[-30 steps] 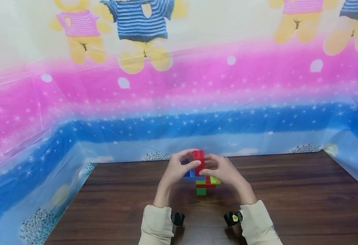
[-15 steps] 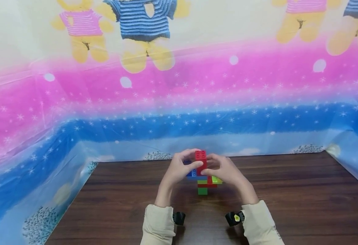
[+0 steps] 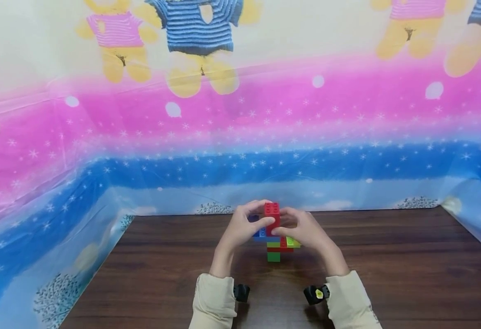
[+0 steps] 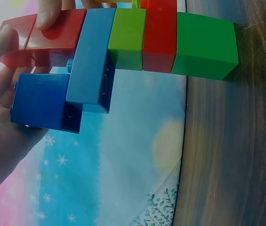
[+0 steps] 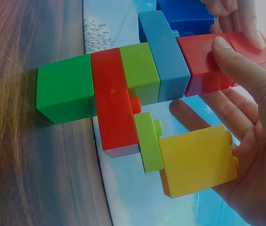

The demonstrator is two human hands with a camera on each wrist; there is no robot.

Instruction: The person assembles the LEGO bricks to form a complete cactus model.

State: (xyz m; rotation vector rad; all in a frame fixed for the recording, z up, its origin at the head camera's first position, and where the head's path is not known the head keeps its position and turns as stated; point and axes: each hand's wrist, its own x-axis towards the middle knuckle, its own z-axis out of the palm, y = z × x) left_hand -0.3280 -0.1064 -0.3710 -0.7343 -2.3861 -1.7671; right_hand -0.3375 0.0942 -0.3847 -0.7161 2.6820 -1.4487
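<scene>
A tower of toy building blocks rises from a green block [image 5: 64, 87] at its foot on the table. Above that come a red block [image 5: 111, 99], a lime block [image 4: 127, 37] and a light blue block [image 4: 92, 56]. Two red blocks crown it, a lower one [image 5: 203, 59] and an upper one [image 3: 271, 209]. A dark blue block [image 4: 41, 100] sits on the light blue one's left overhang. On the right overhang, a thin lime block [image 5: 148, 141] bears a yellow block [image 5: 196, 160]. My left hand [image 3: 242, 228] grips the upper red block; my right hand [image 3: 306, 230] pinches the lower one.
The dark wooden table [image 3: 162, 274] ends in a back edge close behind the tower. A printed cloth [image 3: 207, 169] with teddy bears and snowflakes hangs round the back and sides. Black wrist straps [image 3: 241, 293] show at both cuffs.
The head view has shifted slightly, so everything lies a little further right or lower in it. Both hands keep their hold on the red blocks, and the tower looks the same.
</scene>
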